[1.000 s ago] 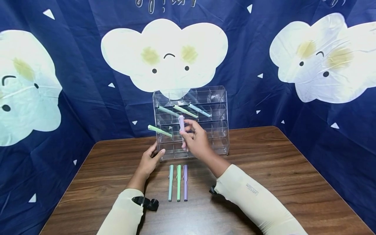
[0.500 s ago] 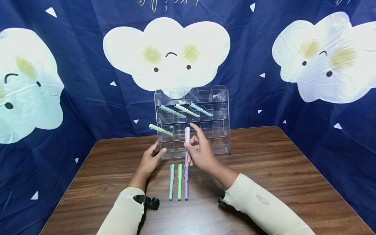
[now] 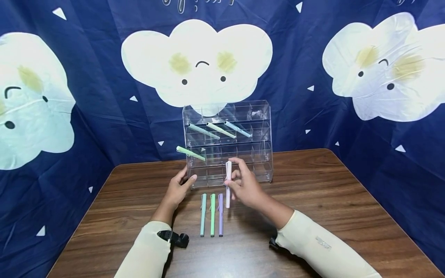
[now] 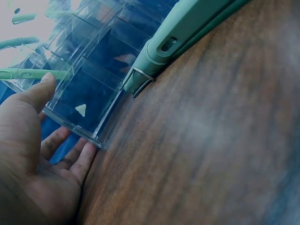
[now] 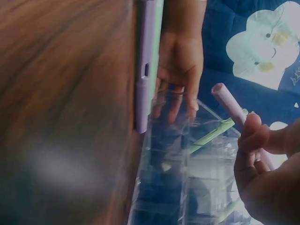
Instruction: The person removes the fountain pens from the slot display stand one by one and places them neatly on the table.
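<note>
My right hand [image 3: 247, 187] pinches a pale pink capped pen [image 3: 228, 184] between thumb and fingers. It holds the pen upright, cap end up, in front of the clear acrylic rack [image 3: 262, 156]; the right wrist view shows the same pen [image 5: 228, 104] from its lower end. My left hand [image 3: 179, 191] rests against the rack's lower left corner, its fairly straight fingers [image 4: 83, 161] at the side panel's bottom edge and thumb raised. On the table lie a teal pen [image 3: 203, 216], a green pen [image 3: 212, 216] and a purple pen [image 3: 220, 216], side by side.
Slanting in the rack's second tier are a teal pen [image 3: 203, 131], a yellow-green pen [image 3: 220, 130] and a light blue pen [image 3: 237, 129]. A light green pen [image 3: 190, 153] sticks out leftward from the tier below. Behind the wooden table [image 3: 295, 185] hangs a blue cloud-print cloth [image 3: 295, 127].
My right hand has come down and toward me from the rack's front with the pale pink pen, passing over the purple pen to its right. My left hand stays at the rack's corner.
</note>
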`<state>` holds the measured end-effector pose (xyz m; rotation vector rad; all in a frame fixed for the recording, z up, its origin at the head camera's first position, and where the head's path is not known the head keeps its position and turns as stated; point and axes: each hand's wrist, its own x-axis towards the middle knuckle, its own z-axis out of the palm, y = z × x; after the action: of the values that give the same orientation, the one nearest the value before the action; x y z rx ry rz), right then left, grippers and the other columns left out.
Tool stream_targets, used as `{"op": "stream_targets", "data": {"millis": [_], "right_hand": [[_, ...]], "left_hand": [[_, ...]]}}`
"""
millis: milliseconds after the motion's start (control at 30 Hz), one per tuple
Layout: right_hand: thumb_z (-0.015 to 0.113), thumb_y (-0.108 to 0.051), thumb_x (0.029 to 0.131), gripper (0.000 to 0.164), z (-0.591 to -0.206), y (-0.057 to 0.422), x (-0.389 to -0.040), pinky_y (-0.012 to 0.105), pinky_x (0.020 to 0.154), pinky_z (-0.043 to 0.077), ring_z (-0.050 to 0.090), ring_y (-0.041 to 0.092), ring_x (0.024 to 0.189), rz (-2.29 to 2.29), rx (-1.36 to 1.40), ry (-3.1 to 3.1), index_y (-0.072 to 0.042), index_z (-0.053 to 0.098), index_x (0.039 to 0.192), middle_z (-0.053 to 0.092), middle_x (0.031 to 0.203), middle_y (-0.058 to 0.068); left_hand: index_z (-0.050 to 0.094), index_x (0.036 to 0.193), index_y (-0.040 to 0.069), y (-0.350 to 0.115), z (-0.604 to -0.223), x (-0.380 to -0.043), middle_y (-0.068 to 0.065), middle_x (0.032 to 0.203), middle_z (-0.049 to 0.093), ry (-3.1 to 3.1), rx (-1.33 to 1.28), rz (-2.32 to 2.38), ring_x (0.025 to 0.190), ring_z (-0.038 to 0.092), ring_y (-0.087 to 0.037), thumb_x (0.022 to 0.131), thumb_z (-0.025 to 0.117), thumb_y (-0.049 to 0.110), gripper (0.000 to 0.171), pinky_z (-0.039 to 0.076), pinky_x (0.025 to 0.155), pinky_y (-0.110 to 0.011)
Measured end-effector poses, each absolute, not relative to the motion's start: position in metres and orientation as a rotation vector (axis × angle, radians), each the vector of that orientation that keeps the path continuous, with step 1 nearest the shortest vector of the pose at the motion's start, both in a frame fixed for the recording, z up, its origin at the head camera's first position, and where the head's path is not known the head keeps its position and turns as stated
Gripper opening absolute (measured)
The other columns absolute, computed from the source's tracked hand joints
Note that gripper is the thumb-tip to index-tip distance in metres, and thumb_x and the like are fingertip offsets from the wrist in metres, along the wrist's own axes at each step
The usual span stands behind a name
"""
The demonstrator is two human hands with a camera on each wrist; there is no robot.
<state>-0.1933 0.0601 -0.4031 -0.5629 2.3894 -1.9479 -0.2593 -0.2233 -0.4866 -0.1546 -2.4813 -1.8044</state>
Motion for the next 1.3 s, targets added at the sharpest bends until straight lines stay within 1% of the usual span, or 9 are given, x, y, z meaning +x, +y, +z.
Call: {"op": "stream_targets", "data": {"millis": [33,100,200,333,367,567,733,1000,1300], "right_hand": [[0.072,0.01,0.098,0.077,-0.405,0.062,-0.194,0.06,0.055,0.059,0.064,0.029,0.058,-1.938,-0.553,2.378,-0.02,0.038,0.16,0.06,0.095,0.011],[0.073,0.013,0.095,0.074,-0.41,0.065,-0.198,0.057,0.056,0.06,0.062,0.028,0.059,-1.926,-0.562,2.352,-0.012,0.039,0.156,0.059,0.091,0.01],[0.073,0.016,0.093,0.07,-0.414,0.07,-0.199,0.042,0.055,0.061,0.061,0.024,0.059,-1.901,-0.57,2.299,-0.004,0.038,0.15,0.06,0.087,0.01],[0.072,0.017,0.093,0.071,-0.416,0.075,-0.199,0.03,0.055,0.057,0.061,0.02,0.06,-1.828,-0.527,2.25,-0.001,0.034,0.149,0.063,0.085,0.011],[0.072,0.017,0.093,0.071,-0.416,0.077,-0.199,0.028,0.055,0.056,0.061,0.019,0.06,-1.809,-0.518,2.24,0.0,0.033,0.149,0.063,0.085,0.01],[0.075,0.016,0.091,0.071,-0.422,0.081,-0.198,0.029,0.055,0.056,0.06,0.016,0.059,-1.729,-0.48,2.188,0.0,0.033,0.147,0.063,0.085,0.009],[0.078,0.014,0.089,0.07,-0.425,0.081,-0.196,0.028,0.053,0.054,0.059,0.016,0.056,-1.692,-0.461,2.186,-0.001,0.036,0.143,0.065,0.083,0.01],[0.08,0.015,0.088,0.065,-0.431,0.08,-0.196,0.027,0.051,0.051,0.056,0.014,0.052,-1.627,-0.483,2.211,-0.003,0.038,0.134,0.064,0.079,0.008],[0.081,0.011,0.089,0.063,-0.437,0.078,-0.199,0.027,0.053,0.052,0.058,0.014,0.055,-1.585,-0.537,2.218,-0.004,0.039,0.134,0.064,0.08,0.007]], "left_hand": [[0.035,0.173,0.022,-0.224,-0.486,-0.259,-0.021,0.172,0.044,-2.479,-0.152,-1.81,0.153,0.051,-0.042,0.11,0.07,0.03,0.072,0.049,0.118,-0.052],[0.036,0.172,0.022,-0.224,-0.486,-0.259,-0.022,0.171,0.045,-2.478,-0.152,-1.814,0.153,0.052,-0.042,0.11,0.07,0.03,0.072,0.05,0.117,-0.051],[0.036,0.172,0.024,-0.224,-0.486,-0.258,-0.02,0.173,0.043,-2.482,-0.148,-1.815,0.153,0.051,-0.041,0.11,0.07,0.031,0.072,0.049,0.117,-0.05],[0.034,0.173,0.024,-0.223,-0.484,-0.259,-0.016,0.177,0.037,-2.495,-0.153,-1.801,0.156,0.048,-0.041,0.11,0.07,0.033,0.073,0.047,0.12,-0.053],[0.033,0.173,0.023,-0.223,-0.484,-0.259,-0.017,0.177,0.036,-2.496,-0.158,-1.795,0.156,0.048,-0.042,0.11,0.07,0.033,0.074,0.047,0.121,-0.054],[0.034,0.173,0.023,-0.223,-0.484,-0.259,-0.018,0.176,0.039,-2.492,-0.15,-1.791,0.154,0.05,-0.041,0.11,0.07,0.031,0.073,0.049,0.118,-0.052],[0.034,0.173,0.025,-0.224,-0.484,-0.258,-0.02,0.175,0.039,-2.501,-0.144,-1.814,0.155,0.049,-0.041,0.11,0.07,0.033,0.073,0.049,0.118,-0.052],[0.034,0.173,0.025,-0.223,-0.484,-0.258,-0.019,0.177,0.037,-2.497,-0.137,-1.828,0.157,0.047,-0.041,0.109,0.07,0.033,0.074,0.047,0.12,-0.054],[0.03,0.174,0.024,-0.224,-0.483,-0.257,-0.019,0.18,0.029,-2.537,-0.138,-1.811,0.16,0.04,-0.044,0.11,0.068,0.037,0.075,0.043,0.125,-0.059]]}}
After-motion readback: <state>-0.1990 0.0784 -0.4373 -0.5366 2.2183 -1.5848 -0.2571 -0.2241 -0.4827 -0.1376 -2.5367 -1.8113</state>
